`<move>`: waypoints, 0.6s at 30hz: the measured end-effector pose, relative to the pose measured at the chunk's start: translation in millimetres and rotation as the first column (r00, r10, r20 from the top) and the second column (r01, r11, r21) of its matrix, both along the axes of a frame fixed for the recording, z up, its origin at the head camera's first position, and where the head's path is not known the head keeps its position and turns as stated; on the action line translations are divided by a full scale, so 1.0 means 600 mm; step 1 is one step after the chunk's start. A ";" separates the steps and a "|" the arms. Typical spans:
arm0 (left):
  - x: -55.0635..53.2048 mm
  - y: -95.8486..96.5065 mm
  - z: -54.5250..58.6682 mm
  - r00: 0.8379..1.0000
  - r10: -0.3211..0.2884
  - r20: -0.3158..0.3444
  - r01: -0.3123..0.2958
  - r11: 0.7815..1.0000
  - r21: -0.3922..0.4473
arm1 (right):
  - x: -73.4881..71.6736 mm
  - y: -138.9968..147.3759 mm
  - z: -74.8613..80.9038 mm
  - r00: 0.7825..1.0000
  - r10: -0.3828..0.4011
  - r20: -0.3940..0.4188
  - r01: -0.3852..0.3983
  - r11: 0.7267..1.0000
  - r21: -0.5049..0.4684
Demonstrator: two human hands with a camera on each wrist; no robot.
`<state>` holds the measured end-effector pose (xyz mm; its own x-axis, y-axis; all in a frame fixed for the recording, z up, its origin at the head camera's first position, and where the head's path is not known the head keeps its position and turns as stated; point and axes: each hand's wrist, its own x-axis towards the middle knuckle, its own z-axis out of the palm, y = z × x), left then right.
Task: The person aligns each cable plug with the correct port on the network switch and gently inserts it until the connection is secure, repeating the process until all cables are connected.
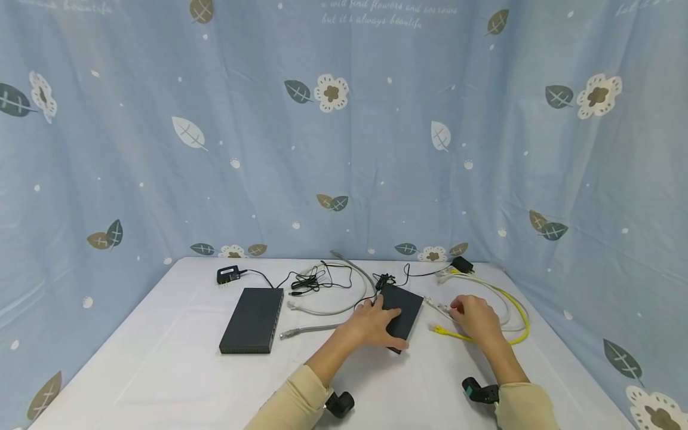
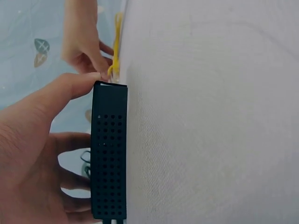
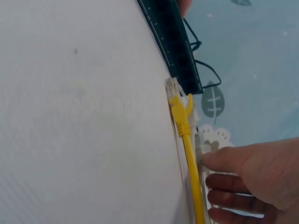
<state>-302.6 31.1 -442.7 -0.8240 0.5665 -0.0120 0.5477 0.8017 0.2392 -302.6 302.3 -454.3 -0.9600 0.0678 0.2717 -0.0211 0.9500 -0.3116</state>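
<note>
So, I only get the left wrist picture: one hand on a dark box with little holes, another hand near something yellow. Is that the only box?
Observer: No, the head view shows a second black box flat on the table, off to the person's left.

Operator: And does the dark box have anything besides holes?

Observer: Yes, the right wrist view shows a row of sockets along another of its sides.

Operator: What about that hand near the yellow cord, what's it touching?

Observer: In the right wrist view, the right hand has its thumb against a pale cable beside the yellow one.
</note>
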 end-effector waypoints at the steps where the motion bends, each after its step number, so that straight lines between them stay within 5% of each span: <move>1: -0.001 -0.001 0.001 1.000 0.000 0.005 0.000 1.000 0.006 | -0.002 -0.002 0.000 1.000 0.002 -0.007 -0.002 1.000 0.002; 11: 0.000 -0.003 0.002 0.999 0.014 0.039 -0.014 1.000 0.019 | 0.001 -0.017 -0.001 0.999 0.045 0.027 -0.045 0.999 0.013; 18: -0.001 -0.003 0.004 0.999 0.023 0.042 -0.024 0.999 0.027 | 0.019 -0.016 0.031 0.988 0.062 0.142 -0.068 0.997 0.032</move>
<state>-303.2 29.0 -440.6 -0.8362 0.5476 -0.0308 0.5180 0.8070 0.2835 -291.1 292.6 -435.6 -0.9909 -0.0034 0.1344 -0.0415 0.9587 -0.2812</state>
